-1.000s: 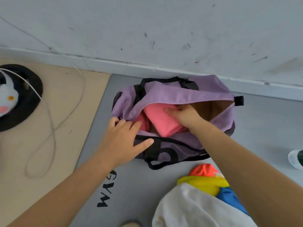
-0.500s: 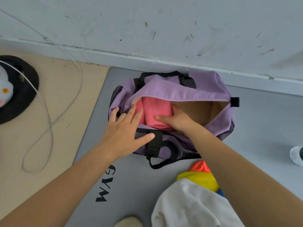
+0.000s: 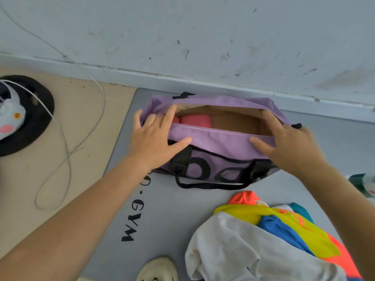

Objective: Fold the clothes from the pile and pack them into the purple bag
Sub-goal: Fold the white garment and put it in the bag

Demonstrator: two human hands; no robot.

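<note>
Two hands, left [image 3: 155, 136] and right [image 3: 284, 140], gripping near rim of purple bag [image 3: 213, 138], spreading mouth wide for packing; folded pink garment [image 3: 195, 121] inside at left; unfolded pile [image 3: 263, 236] near right.

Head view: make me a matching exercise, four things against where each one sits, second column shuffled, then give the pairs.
Things
1. folded pink cloth
2. loose pile of white, yellow, blue and orange clothes
3. black round cushion with a white plush toy
4. thin white cable

Places
A. on the tan floor, far left
B. inside the purple fabric bag, at its left end
C. looped over the tan floor
D. on the grey mat, nearer than the bag

Pairs: 1-B, 2-D, 3-A, 4-C
</note>
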